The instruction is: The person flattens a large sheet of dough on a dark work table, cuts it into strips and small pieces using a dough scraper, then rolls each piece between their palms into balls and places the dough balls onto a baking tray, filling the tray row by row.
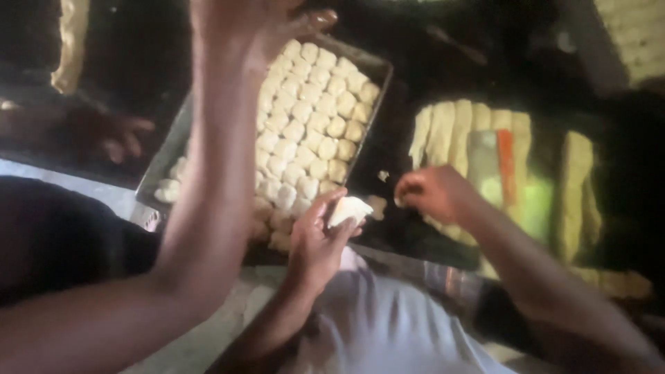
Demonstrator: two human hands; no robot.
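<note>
i judge the metal tray (165,163) nearly full: rows of dough balls (308,118) cover most of it. just beside its near corner my left hand (320,239) cups a dough piece (350,209), half closed. my right hand (436,194), beyond that corner, pinches shut beside long dough strips (450,131) left to portion.

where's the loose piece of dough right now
In the head view, the piece of dough sits at centre, at the left hand's fingertips, just below the tray of dough balls.
</note>
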